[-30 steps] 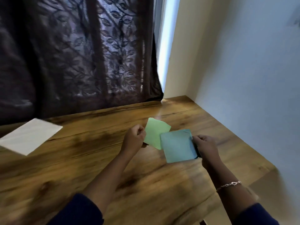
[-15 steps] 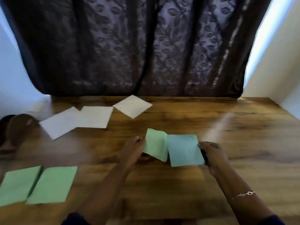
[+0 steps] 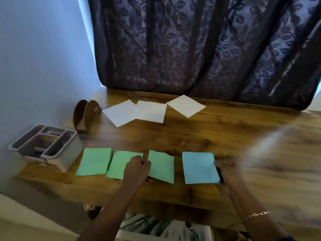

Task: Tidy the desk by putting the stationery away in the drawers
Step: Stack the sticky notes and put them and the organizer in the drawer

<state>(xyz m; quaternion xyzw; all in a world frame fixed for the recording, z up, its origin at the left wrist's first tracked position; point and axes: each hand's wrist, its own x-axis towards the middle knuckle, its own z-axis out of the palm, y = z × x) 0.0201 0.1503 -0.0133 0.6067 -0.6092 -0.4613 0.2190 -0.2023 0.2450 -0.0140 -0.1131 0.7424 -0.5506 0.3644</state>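
1. Your left hand (image 3: 137, 169) grips a green sheet (image 3: 162, 166); your right hand (image 3: 228, 173), blurred, pinches the blue sheet (image 3: 199, 167) by its edge.
2. Two more green sheets (image 3: 94, 161) lie left on the surface (image 3: 225, 136).
3. White sheets (image 3: 137, 112) lie farther back.

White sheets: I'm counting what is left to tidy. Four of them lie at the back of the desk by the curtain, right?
Not four: three white sheets lie at the back of the desk by the curtain, as the head view shows. Two overlap, and the third lies apart to their right.
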